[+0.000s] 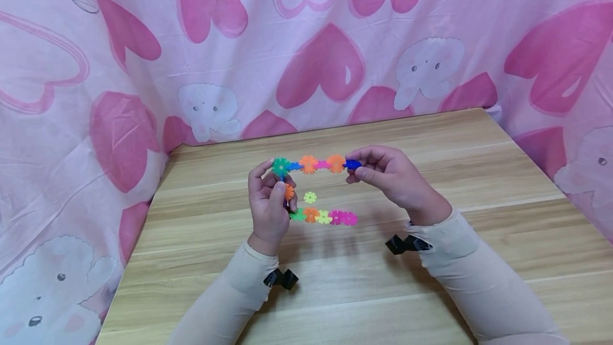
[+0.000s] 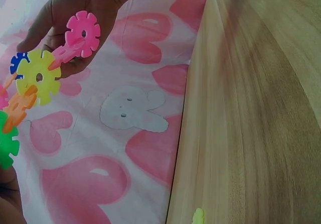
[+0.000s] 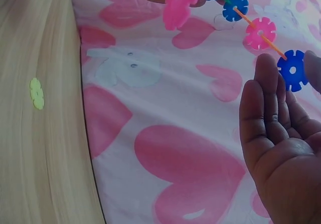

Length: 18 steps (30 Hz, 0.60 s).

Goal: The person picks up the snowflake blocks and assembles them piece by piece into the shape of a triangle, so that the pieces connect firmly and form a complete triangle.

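Note:
Interlocking snowflake discs form a three-sided chain [image 1: 308,164], held up above the table between both hands. The left hand [image 1: 268,212] grips its left side, near a green disc [image 1: 281,167] at the upper corner. At the chain's upper right end, the right hand [image 1: 395,177] pinches a dark blue disc [image 1: 353,164] between thumb and forefinger; the right wrist view shows this blue disc [image 3: 293,71] beside the fingertips. A lower arm of green, orange, yellow and pink discs [image 1: 337,218] points right with its end free. Part of the left side is hidden behind the left fingers.
One loose yellow-green disc [image 1: 310,197] lies on the wooden table [image 1: 479,281]; the right wrist view also shows this yellow disc [image 3: 36,93]. A pink heart-patterned curtain [image 1: 316,68] hangs along the table's back and sides.

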### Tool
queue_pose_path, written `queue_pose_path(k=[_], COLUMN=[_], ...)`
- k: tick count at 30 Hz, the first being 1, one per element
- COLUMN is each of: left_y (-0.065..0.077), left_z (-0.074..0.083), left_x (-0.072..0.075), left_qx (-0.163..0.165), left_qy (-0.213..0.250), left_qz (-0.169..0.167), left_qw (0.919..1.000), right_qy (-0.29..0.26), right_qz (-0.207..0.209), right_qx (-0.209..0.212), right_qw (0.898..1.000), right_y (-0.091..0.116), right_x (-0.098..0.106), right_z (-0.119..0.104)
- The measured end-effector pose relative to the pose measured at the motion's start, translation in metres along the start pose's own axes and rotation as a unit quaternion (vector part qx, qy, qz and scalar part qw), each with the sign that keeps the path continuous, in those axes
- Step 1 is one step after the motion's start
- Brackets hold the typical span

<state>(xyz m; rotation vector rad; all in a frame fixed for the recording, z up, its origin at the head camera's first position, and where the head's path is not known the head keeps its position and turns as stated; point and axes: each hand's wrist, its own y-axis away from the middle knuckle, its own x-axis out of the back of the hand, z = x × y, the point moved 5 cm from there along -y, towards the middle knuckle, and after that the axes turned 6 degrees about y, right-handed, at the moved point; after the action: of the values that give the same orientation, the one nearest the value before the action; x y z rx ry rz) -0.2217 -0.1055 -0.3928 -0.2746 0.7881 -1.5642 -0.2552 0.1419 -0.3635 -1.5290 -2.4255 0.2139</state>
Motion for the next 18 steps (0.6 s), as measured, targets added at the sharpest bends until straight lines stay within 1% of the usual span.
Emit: queue_pose_path(k=[3, 6, 8, 10, 12, 15, 18], left_y=[0.0, 0.0, 0.0, 0.0, 0.001, 0.001, 0.002], left_z=[-0.001, -0.002, -0.003, -0.003, -0.003, -0.003, -0.003], left_x=[-0.001, -0.002, -0.003, -0.004, -0.006, -0.008, -0.009], left_qx=[0.004, 0.012, 0.018, 0.022, 0.025, 0.027, 0.026], left_qy=[0.011, 0.021, 0.023, 0.025, 0.026, 0.026, 0.025], left_qz=[-0.004, -0.005, -0.004, -0.005, -0.01, -0.022, -0.03], left_qw=[0.9999, 0.9997, 0.9996, 0.9994, 0.9993, 0.999, 0.9989], right_qy=[0.0, 0.02, 0.044, 0.08, 0.112, 0.138, 0.165], right_qz=[0.004, 0.009, 0.009, 0.009, 0.005, -0.002, 0.005], right_qx=[0.038, 0.097, 0.141, 0.184, 0.217, 0.239, 0.233], right_qw=[0.999, 0.995, 0.989, 0.98, 0.97, 0.961, 0.958], right_y=[0.002, 0.004, 0.005, 0.007, 0.007, 0.008, 0.009], right_x=[-0.003, -0.009, -0.012, -0.016, -0.019, -0.023, -0.025], right_z=[-0.003, -0.007, -0.01, -0.012, -0.013, -0.013, -0.013])
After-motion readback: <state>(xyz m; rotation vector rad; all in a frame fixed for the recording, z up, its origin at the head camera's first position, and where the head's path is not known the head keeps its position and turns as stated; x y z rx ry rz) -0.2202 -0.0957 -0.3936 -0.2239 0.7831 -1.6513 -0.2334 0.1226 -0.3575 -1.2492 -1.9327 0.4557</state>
